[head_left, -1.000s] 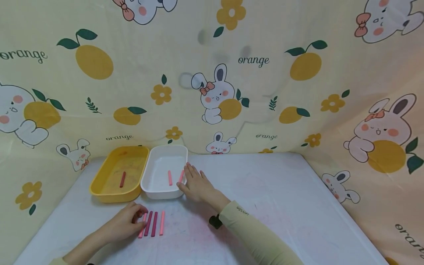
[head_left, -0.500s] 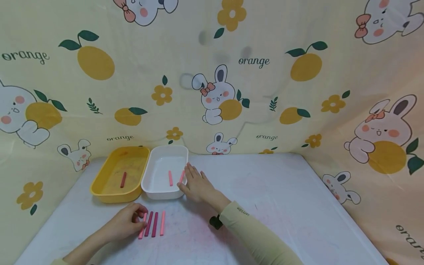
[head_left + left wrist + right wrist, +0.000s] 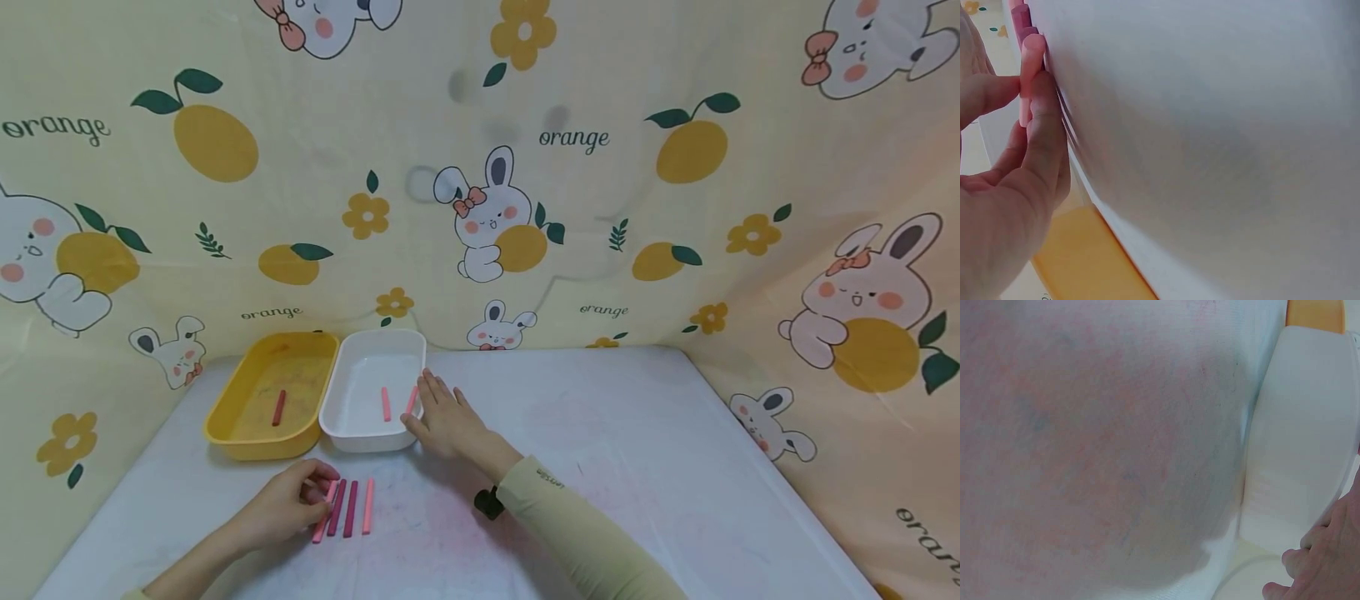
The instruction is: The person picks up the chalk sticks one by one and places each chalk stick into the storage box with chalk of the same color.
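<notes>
My left hand (image 3: 276, 503) pinches a light pink chalk stick (image 3: 1030, 59) between thumb and fingers, at the left end of a short row. Beside it lie two dark magenta chalk sticks (image 3: 350, 510) and another pink chalk stick (image 3: 367, 507), all on the table in front of the trays. Against the right side of the white tray (image 3: 367, 443) rests my right hand (image 3: 452, 423), fingers straight and thumb at the near rim. Two pink chalk sticks (image 3: 386, 404) lie inside that tray. In the yellow tray (image 3: 247, 450), to its left, is one dark red chalk stick (image 3: 278, 408).
The trays stand side by side near the back of the white-covered table (image 3: 600, 467), which has faint pink smudges. A patterned curtain (image 3: 420, 108) with rabbits and oranges hangs behind and along the sides. A small black device (image 3: 489, 503) shows under the right wrist.
The left fingertips have shifted slightly right, and the pinched pink chalk stick now leans closer to the magenta one. The right hand has stayed at the white tray.
</notes>
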The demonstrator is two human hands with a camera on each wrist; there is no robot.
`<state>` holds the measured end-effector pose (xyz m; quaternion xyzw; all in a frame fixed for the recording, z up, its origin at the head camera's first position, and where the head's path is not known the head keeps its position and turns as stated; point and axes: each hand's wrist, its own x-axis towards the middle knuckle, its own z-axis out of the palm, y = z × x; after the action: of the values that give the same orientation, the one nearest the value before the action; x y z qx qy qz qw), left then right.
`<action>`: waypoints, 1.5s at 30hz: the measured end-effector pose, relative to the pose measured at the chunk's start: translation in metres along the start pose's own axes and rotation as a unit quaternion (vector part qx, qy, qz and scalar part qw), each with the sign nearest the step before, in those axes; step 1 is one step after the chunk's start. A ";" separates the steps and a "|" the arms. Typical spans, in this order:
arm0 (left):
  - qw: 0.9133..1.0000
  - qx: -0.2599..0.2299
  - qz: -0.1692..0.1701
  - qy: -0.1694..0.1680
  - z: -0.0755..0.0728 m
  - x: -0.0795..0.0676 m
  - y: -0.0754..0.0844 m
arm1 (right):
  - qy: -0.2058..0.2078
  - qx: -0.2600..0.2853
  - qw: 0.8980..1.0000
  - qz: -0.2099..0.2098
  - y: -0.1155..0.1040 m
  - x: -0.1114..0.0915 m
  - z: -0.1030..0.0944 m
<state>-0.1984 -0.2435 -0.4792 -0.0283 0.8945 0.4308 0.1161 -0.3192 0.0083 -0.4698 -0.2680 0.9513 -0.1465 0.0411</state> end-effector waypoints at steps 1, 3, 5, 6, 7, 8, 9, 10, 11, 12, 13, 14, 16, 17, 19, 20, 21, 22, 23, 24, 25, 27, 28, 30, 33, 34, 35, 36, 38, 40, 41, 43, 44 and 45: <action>1.000 -0.001 -0.002 0.001 0.000 0.000 0.000 | 0.000 -0.001 1.000 0.000 0.000 0.000 0.000; 1.000 -0.004 -0.004 0.003 0.000 0.000 0.001 | 0.001 -0.002 1.000 0.001 0.000 0.000 0.000; 1.000 -0.007 -0.004 0.005 0.000 0.001 0.001 | 0.001 -0.003 1.000 0.001 0.001 0.000 0.001; 1.000 -0.008 -0.003 0.007 -0.001 0.001 0.000 | 0.001 -0.003 1.000 0.000 0.001 0.001 0.001; 1.000 -0.009 0.000 0.008 -0.001 0.001 0.000 | 0.000 -0.002 1.000 -0.001 0.001 0.001 0.001; 1.000 -0.011 0.003 0.009 -0.002 0.001 0.000 | -0.001 -0.001 1.000 -0.002 0.001 0.001 0.001; 1.000 -0.015 0.007 0.008 -0.003 0.001 0.001 | -0.001 0.000 1.000 -0.003 0.001 0.001 0.001; 1.000 -0.017 0.011 0.008 -0.004 0.001 0.001 | -0.001 0.001 1.000 -0.003 0.001 0.001 0.001; 1.000 -0.022 0.018 0.008 -0.004 0.000 0.001 | 0.000 0.002 1.000 -0.004 0.001 0.001 0.001; 0.999 -0.027 0.024 0.008 -0.005 0.000 0.002 | -0.001 0.003 1.000 -0.005 0.001 0.002 0.001; 0.999 -0.034 0.029 0.008 -0.006 0.000 0.003 | -0.001 0.003 1.000 -0.005 0.001 0.002 0.001; 0.999 -0.040 0.034 0.008 -0.006 0.000 0.004 | -0.001 0.003 1.000 -0.005 0.002 0.002 0.001; 0.997 -0.054 0.045 0.009 -0.007 0.000 0.006 | -0.001 0.003 1.000 -0.005 0.002 0.002 0.001; 0.997 -0.060 0.051 0.010 -0.007 0.001 0.007 | -0.001 0.003 1.000 -0.005 0.002 0.002 0.001; 0.996 -0.068 0.062 0.017 -0.008 0.001 0.010 | -0.001 0.002 1.000 -0.005 0.002 0.002 0.001; 0.995 -0.070 0.071 0.022 -0.008 0.002 0.011 | -0.002 0.002 1.000 -0.004 0.001 0.002 0.001; 0.994 -0.072 0.079 0.028 -0.008 0.003 0.013 | -0.002 0.002 1.000 -0.003 0.001 0.002 0.001; 0.993 -0.072 0.086 0.033 -0.008 0.003 0.014 | -0.003 0.001 1.000 -0.003 0.001 0.002 0.000; 0.992 -0.073 0.091 0.039 -0.008 0.005 0.015 | -0.003 0.000 1.000 -0.002 0.001 0.002 0.000; 0.992 -0.074 0.094 0.045 -0.008 0.005 0.017 | -0.003 0.000 1.000 -0.001 0.001 0.002 0.001; 0.991 -0.076 0.097 0.050 -0.007 0.006 0.019 | -0.003 -0.001 1.000 -0.001 0.001 0.002 0.001; 0.990 -0.077 0.100 0.059 -0.007 0.008 0.023 | -0.002 -0.001 1.000 0.000 0.002 0.002 0.001; 0.990 -0.079 0.103 0.063 -0.006 0.009 0.024 | -0.002 -0.002 1.000 0.000 0.002 0.002 0.001; 0.988 -0.079 0.113 0.073 -0.006 0.012 0.028 | -0.002 -0.001 1.000 0.000 0.001 0.001 0.001; 0.984 -0.082 0.135 0.084 -0.006 0.017 0.031 | 0.001 0.001 1.000 0.001 0.001 0.000 0.001; 0.982 -0.085 0.141 0.087 -0.006 0.019 0.032 | 0.000 0.004 1.000 0.001 0.000 0.000 0.000; 0.981 -0.086 0.148 0.090 -0.006 0.021 0.034 | 0.001 0.005 1.000 0.001 0.000 0.000 0.000; 0.980 -0.088 0.153 0.091 -0.005 0.023 0.035 | 0.001 0.005 1.000 0.001 0.000 -0.001 0.000; 0.978 -0.091 0.164 0.095 -0.004 0.027 0.039 | 0.001 0.004 1.000 0.002 0.000 -0.001 0.000; 0.976 -0.091 0.172 0.100 -0.004 0.031 0.042 | 0.001 0.001 1.000 0.003 0.000 -0.002 0.000; 0.975 -0.092 0.175 0.102 -0.003 0.033 0.044 | 0.002 -0.001 1.000 0.003 0.000 -0.001 0.000; 0.974 -0.094 0.177 0.106 -0.003 0.037 0.047 | 0.003 -0.004 1.000 0.003 0.000 -0.001 0.000; 0.974 -0.094 0.177 0.107 -0.003 0.039 0.049 | 0.003 -0.006 1.000 0.003 0.000 -0.001 0.000; 0.973 -0.095 0.178 0.108 -0.004 0.041 0.050 | 0.005 -0.005 1.000 0.003 0.000 -0.001 0.000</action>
<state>-0.2463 -0.2129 -0.4482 0.0744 0.8475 0.5219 -0.0626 -0.3182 0.0087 -0.4702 -0.2650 0.9529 -0.1430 0.0356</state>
